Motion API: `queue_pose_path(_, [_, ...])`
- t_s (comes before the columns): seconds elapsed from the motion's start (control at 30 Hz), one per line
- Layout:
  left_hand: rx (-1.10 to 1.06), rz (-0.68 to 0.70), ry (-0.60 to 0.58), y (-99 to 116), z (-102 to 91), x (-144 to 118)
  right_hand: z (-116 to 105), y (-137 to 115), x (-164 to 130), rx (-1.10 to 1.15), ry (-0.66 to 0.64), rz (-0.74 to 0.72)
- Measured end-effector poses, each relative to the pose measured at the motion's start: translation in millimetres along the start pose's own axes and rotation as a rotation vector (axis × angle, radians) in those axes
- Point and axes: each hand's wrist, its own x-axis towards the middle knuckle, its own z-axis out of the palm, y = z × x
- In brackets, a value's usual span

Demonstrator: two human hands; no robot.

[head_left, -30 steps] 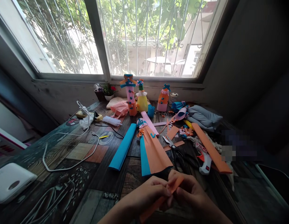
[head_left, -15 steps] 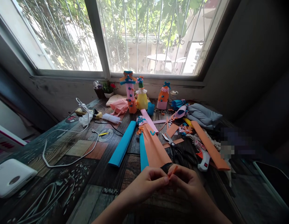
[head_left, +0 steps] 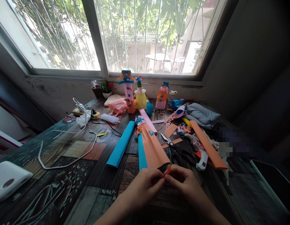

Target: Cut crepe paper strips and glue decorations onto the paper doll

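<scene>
Both hands meet low over the tabletop: the left hand and the right hand pinch a small orange paper strip between their fingertips. Just beyond lies an orange and blue paper dress, with scissors and a glue gun to its right.

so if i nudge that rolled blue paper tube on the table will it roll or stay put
The blue paper tube looks somewhat flattened rather than round, so it would probably slide or rock more than roll. Being rolled paper, it is likely very light and would shift at a slight push. It may dent if squeezed. It lies close beside the orange and blue paper piece, which could stop it.
</scene>
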Motion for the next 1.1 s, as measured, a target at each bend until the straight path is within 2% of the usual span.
queue_pose_path(0.2, [-0.061,-0.008,0.037,2,-3.3,-1,0,1,-3,0.018,0.093,0.038])
queue_pose_path(0.43, [-0.223,-0.051,0.008,5,-6.7,-3,0,3,-2,0.077,0.103,-0.018])
queue_pose_path(0.63, [-0.202,-0.079,0.043,6,-7.1,0,1,3,-2,0.065,0.159,-0.007])
queue_pose_path(0.9, [-0.227,-0.083,0.058,3,-5.4,2,-1,1,-3,0.097,0.105,0.019])
queue_pose_path(1.1, [-0.247,-0.078,0.056,-3,-3.1,3,0,4,-1,0.103,0.124,0.010])
